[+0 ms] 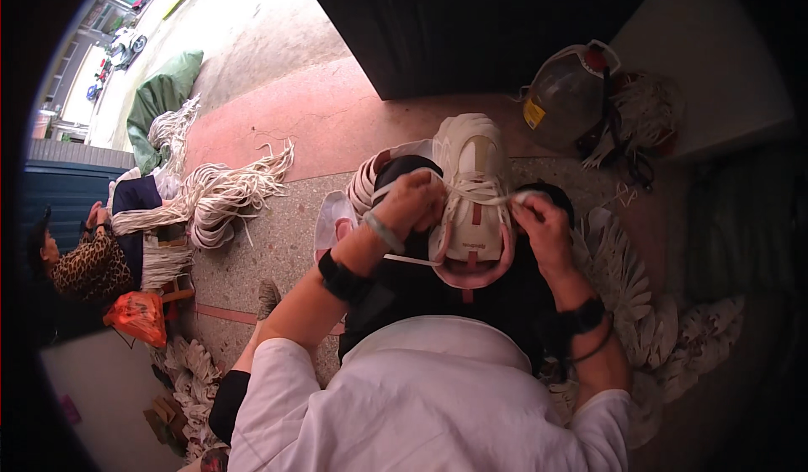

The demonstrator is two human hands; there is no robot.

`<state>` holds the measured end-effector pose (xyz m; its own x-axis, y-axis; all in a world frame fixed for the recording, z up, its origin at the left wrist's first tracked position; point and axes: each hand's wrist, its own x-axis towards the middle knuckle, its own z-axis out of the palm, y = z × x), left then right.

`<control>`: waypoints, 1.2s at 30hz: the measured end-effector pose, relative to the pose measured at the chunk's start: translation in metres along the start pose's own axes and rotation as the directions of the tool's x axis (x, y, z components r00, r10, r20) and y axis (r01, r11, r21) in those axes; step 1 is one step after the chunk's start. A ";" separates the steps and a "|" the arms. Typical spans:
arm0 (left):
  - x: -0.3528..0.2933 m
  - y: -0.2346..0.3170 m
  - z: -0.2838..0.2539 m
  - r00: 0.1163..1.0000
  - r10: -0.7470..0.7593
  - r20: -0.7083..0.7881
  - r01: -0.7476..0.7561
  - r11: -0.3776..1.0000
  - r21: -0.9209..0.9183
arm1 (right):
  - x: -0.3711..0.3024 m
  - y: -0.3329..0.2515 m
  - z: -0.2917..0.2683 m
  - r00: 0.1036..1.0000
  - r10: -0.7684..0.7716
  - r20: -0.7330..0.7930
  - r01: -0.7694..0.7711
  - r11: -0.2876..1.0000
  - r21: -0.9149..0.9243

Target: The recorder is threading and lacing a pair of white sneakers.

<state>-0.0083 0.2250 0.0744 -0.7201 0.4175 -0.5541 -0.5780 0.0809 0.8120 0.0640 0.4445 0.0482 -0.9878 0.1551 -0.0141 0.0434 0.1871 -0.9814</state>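
A cream sneaker (473, 228) with a pink-lined opening sits on my lap, its toe pointing away from me. White shoelace (475, 193) crosses over its tongue. My left hand (412, 203), at the left side of the shoe, has its fingers closed on one stretch of lace. Opposite it, my right hand (543, 224) pinches the lace at the shoe's right side. A loose lace end (411, 260) trails beside the opening. Both wrists carry dark bands. Left of the shoe lie pink and white shoe parts (335, 220), partly covered by my arm.
Bundles of white laces (223, 203) lie on the speckled floor to the left, near a person in a leopard-print top (94, 257) and an orange bag (139, 316). White shoe pieces (619, 270) are heaped at right. A clear plastic jug (568, 98) stands beyond, beside scissors (641, 171).
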 end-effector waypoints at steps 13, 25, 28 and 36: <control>-0.002 -0.005 0.004 0.557 0.830 -0.018 -0.427 0.305 0.851 | 0.001 -0.016 0.010 0.989 0.138 -0.062 -0.108 0.933 0.344; -0.027 -0.015 0.017 0.959 0.207 -0.195 -0.240 0.957 -0.163 | 0.006 -0.010 0.017 0.992 0.000 -0.129 0.038 0.956 0.290; -0.027 -0.014 0.015 0.960 0.216 -0.179 -0.246 0.955 -0.166 | 0.006 -0.007 0.018 0.990 0.021 -0.138 0.022 0.953 0.303; -0.025 -0.015 0.009 0.948 0.274 -0.164 -0.302 0.935 -0.184 | 0.007 -0.017 0.018 0.985 -0.052 -0.163 0.068 0.994 0.090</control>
<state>0.0221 0.2211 0.0776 -0.9035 0.2697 -0.3330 -0.3940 -0.2171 0.8931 0.0535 0.4252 0.0610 -0.9511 0.3012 0.0688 -0.0372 0.1096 -0.9933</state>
